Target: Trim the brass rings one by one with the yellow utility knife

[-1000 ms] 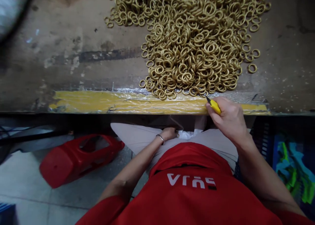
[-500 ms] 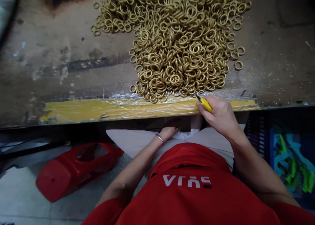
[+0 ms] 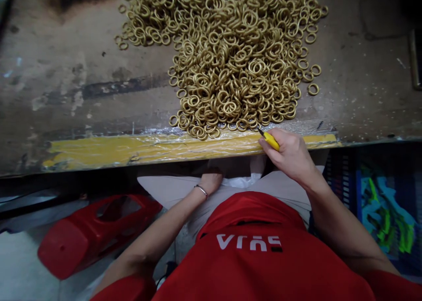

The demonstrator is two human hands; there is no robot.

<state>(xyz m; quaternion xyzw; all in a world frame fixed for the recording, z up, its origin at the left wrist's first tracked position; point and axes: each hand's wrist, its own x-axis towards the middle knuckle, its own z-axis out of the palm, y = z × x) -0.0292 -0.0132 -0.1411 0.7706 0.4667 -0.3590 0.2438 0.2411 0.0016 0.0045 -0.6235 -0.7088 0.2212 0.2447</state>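
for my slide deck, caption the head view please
Right hand holds a yellow tool at the near edge of heaped golden rings.

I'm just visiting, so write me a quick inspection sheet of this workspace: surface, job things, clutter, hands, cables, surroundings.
Surface: worn, stained table, yellow strip along its near edge.
Job things: heap of gold-coloured rings; yellow tool, dark tip at the heap's near edge, contact unclear.
Clutter: dark-edged object at right, cut off by the frame.
Hands: right hand grips the tool; left hand over the lap, fingers unclear.
Cables: dark strip below the table at left, too dim to identify.
Surroundings: red stool at left; green and turquoise pieces at right.
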